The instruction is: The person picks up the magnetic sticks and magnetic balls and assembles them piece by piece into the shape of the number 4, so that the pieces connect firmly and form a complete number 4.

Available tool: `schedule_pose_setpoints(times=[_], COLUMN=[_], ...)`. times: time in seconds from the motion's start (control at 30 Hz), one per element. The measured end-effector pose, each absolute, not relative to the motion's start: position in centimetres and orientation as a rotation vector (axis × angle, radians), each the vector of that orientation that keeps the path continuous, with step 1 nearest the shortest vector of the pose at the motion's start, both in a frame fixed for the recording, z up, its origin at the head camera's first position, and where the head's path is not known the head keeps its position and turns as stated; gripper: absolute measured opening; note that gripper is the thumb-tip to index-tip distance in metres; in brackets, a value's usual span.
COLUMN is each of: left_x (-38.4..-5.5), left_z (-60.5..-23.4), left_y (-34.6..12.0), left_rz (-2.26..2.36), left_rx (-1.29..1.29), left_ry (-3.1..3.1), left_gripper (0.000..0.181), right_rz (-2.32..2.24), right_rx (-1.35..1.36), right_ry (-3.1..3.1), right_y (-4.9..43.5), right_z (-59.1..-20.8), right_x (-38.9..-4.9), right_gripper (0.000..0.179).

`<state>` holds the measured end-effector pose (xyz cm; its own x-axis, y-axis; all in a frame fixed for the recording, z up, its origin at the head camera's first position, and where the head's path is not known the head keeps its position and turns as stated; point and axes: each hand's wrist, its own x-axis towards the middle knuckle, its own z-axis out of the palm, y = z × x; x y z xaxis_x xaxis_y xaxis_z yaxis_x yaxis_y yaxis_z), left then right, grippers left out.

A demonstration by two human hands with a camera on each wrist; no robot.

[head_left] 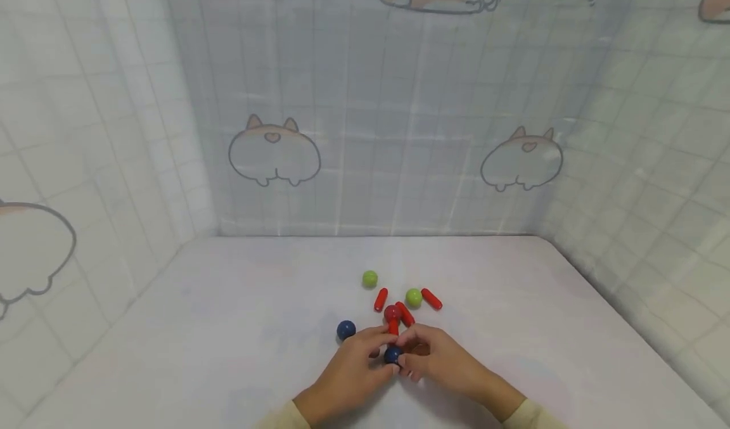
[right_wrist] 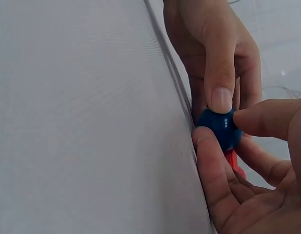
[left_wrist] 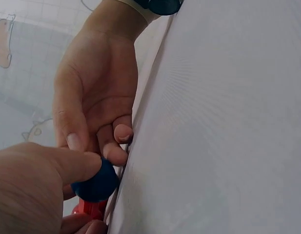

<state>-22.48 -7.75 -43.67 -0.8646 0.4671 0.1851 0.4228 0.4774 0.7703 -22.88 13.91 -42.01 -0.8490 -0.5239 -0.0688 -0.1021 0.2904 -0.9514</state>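
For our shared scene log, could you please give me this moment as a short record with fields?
Left hand: grips the near blue ball
Right hand: grips the same ball
Linking part: center red rod, running from that ball to a red ball
Rod seated in blue ball: cannot tell
Also on table: second blue ball, two green balls, three more red rods

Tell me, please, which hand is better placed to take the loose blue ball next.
Probably the left hand: the loose blue ball lies close beside it, while the right hand is farther off, beyond the held blue ball.
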Motion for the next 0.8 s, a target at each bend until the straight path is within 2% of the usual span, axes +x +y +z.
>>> schedule_pose_setpoints(times=[0.23,0.8], left_x=[-22.24,-22.37], left_z=[-43.52,-43.37], left_y=[-7.94,-7.47], left_rz=[1.302,1.272], left_rx=[0.75,0.691], left_ry=[2.726,2.767], left_gripper=[0.038,0.04], right_rz=[-1.596,-1.534], right_rx=[-0.526,-0.494], right_ry=[2.182,2.261], right_y=[13.67,14.15], right_z=[-42.17,-41.65], right_x=[-22.78,-22.89], right_gripper=[0.03,0.031])
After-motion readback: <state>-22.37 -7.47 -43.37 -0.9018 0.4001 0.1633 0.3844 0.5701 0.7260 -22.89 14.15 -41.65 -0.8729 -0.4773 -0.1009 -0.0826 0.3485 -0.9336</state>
